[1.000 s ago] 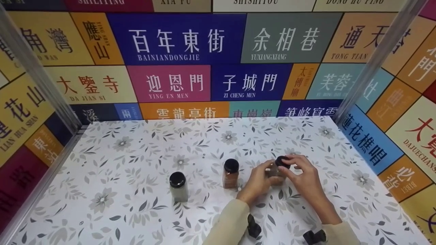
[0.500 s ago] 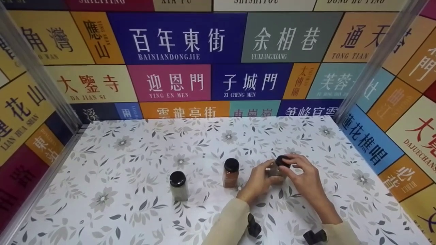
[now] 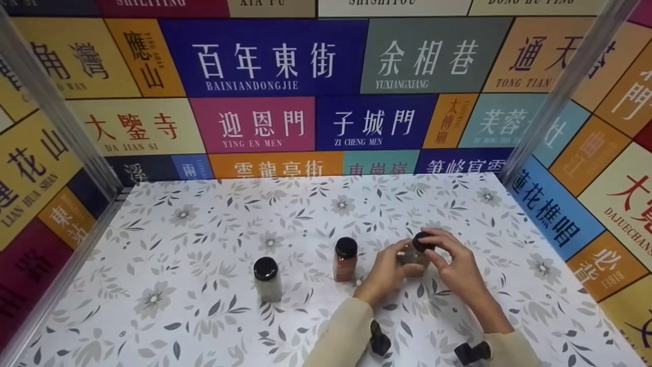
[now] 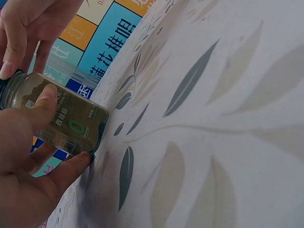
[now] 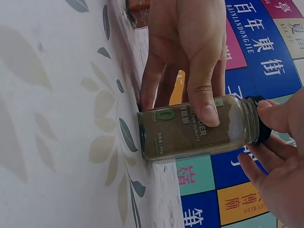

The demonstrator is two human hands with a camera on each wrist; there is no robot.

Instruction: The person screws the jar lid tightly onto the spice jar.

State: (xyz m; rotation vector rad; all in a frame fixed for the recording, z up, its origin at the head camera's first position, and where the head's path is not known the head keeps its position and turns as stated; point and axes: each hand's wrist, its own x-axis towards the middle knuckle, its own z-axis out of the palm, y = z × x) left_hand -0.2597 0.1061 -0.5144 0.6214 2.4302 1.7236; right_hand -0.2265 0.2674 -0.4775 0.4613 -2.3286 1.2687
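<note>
A clear spice jar of brown powder (image 5: 175, 135) stands on the table under both hands, its printed label showing in the wrist views. My left hand (image 3: 383, 273) grips the jar's body, thumb across the label and fingers reaching round near the base. Over the top, my right hand (image 3: 458, 262) pinches the black lid (image 3: 420, 241) between thumb and fingers. The lid sits at the jar's mouth, with the glass threads visible just below it in the right wrist view.
Left of the hands stands a black-lidded jar of reddish powder (image 3: 345, 267). Farther left is another jar with pale greenish contents (image 3: 268, 286). The table (image 3: 204, 244) has a leaf-patterned cover. Printed panels (image 3: 265, 56) rise behind and at both sides.
My right hand's fingers have turned slightly on the lid, and its wrist has shifted a little right. The left hand and the other two jars stay where they were.
</note>
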